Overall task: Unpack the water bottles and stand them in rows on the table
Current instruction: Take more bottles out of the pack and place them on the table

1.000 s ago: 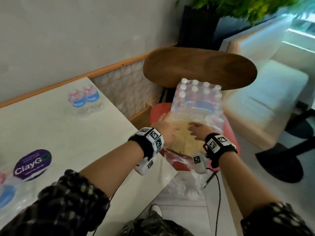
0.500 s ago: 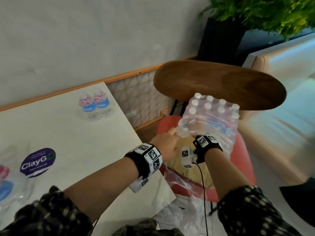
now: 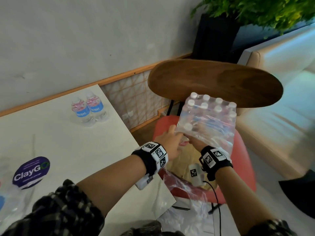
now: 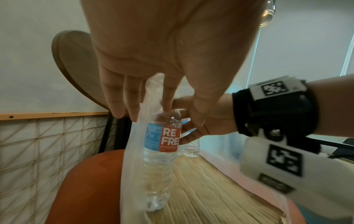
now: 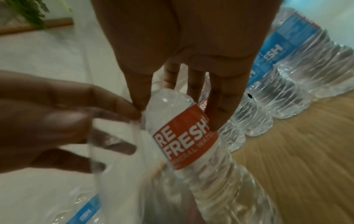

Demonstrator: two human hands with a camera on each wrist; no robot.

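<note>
A shrink-wrapped pack of water bottles (image 3: 209, 116) stands on a cardboard tray (image 3: 182, 166) on a red chair seat (image 3: 243, 159). At the pack's open near side my right hand (image 3: 196, 142) grips one water bottle (image 5: 184, 136) by its shoulder, fingers curled round it; the bottle (image 4: 161, 151) stands upright on the tray. My left hand (image 3: 170, 140) holds the edge of the plastic wrap (image 4: 134, 159) beside that bottle, with film running up between its fingers (image 4: 132, 106). Two bottles (image 3: 81, 109) (image 3: 95, 106) stand side by side at the far edge of the white table (image 3: 51, 142).
The chair's wooden backrest (image 3: 214, 82) rises just behind the pack. Torn plastic (image 3: 187, 218) trails from the seat to the floor. A ClayGo sticker (image 3: 31, 172) and crumpled clear plastic (image 3: 10, 201) lie at the table's near left. A light bench (image 3: 281, 99) is to the right.
Both hands were at the pack's near side over the tray. My right hand has reached into the opening and taken a bottle; my left has moved up to the wrap's edge.
</note>
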